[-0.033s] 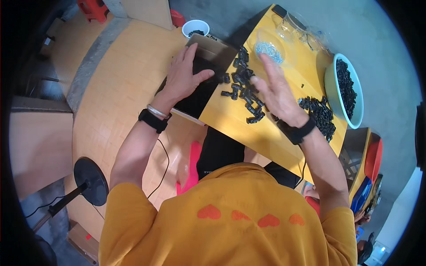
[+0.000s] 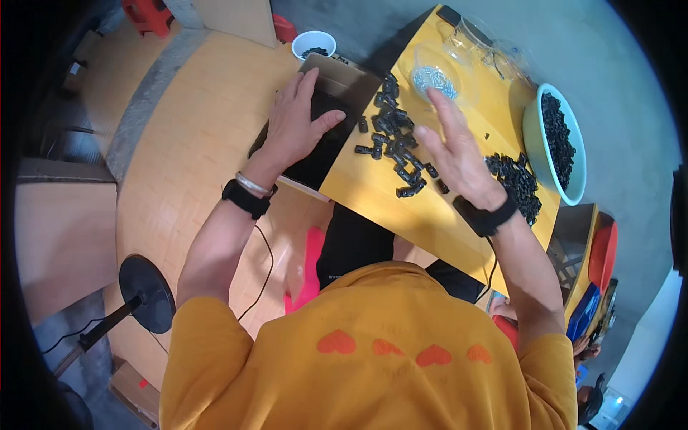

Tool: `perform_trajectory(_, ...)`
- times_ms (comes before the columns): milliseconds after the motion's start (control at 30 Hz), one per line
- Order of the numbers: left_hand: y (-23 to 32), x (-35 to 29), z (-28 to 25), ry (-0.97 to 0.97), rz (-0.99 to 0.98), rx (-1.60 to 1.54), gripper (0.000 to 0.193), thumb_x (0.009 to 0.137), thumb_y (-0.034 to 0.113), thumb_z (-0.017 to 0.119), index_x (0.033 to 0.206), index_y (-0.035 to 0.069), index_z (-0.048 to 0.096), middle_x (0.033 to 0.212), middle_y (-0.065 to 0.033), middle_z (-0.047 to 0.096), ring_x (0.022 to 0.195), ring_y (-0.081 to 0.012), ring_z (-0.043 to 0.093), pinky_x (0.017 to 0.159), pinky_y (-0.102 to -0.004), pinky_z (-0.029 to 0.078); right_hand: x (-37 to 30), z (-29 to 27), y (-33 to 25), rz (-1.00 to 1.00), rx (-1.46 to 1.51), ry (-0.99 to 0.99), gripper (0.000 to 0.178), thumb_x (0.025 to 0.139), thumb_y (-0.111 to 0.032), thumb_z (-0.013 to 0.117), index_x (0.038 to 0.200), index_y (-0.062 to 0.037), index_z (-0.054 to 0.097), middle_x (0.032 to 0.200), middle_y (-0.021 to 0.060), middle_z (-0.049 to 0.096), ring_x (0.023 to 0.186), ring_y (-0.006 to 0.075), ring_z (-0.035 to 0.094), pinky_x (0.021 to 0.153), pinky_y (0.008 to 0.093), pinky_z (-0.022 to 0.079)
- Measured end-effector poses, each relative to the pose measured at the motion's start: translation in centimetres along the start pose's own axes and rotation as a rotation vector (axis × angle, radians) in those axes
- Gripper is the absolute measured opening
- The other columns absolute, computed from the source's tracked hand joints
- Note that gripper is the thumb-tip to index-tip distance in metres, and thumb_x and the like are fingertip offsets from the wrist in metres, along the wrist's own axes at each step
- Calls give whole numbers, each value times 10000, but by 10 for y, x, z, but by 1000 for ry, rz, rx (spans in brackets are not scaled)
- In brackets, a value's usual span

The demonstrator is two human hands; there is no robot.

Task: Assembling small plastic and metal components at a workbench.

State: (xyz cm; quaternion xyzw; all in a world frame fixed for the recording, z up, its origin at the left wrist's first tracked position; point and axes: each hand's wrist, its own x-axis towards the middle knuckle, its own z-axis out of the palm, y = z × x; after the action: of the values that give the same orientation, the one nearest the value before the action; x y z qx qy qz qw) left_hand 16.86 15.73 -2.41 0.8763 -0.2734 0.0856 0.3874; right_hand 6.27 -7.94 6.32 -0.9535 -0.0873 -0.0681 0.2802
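Observation:
My left hand point(image 2: 292, 123) is held over the near side of a cardboard box point(image 2: 342, 73) at the table's left edge. Its thumb is spread from the fingers and nothing is in it. The inside of the box is dark, so its contents cannot be made out. Above the yellow table point(image 2: 430, 233), my right hand point(image 2: 459, 159) is open and bare, fingers stretched away from me. Just left of it lies a loose heap of small black plastic parts point(image 2: 390, 132). A denser pile of small black pieces point(image 2: 517, 188) lies beside my right wrist.
A clear bowl of small silvery metal pieces point(image 2: 433, 80) stands farther back. At the right edge, a pale green basin point(image 2: 532, 136) holds many black parts. A white bowl point(image 2: 314, 40) sits beyond the box. On the floor at left stands a round black base point(image 2: 147, 292) with a pole.
My right hand has shifted a little to the right, away from the loose black parts, uncovering several of them. My left hand stays nearly still.

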Motion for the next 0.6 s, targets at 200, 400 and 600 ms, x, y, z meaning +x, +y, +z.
perform_trajectory(200, 111, -19, 14, -246, 416, -119, 613, 634, 265, 706, 1169, 50, 499, 1259, -188, 412, 1182, -348, 402, 874, -464, 351, -68, -32, 12, 176, -7, -34, 555, 887, -220, 547, 1327, 45, 338, 1328, 262, 389, 1257, 369, 362, 1049, 389, 291)
perform_trajectory(400, 146, -39, 76, -422, 730, 78, 558, 736, 361, 658, 1191, 73, 515, 1381, -136, 362, 1329, -309, 260, 1070, -505, 175, -97, -32, 7, 342, 113, 21, 531, 881, -231, 586, 1299, 35, 394, 1287, 233, 447, 1226, 325, 420, 1025, 371, 319)
perform_trajectory(600, 125, -38, 82, -446, 770, 140, 536, 773, 392, 617, 1197, 78, 524, 1364, -93, 396, 1329, -285, 252, 1074, -497, 172, -122, -26, 18, 356, 188, 17, 466, 859, -185, 614, 1243, 28, 459, 1236, 177, 502, 1134, 286, 498, 947, 339, 394)
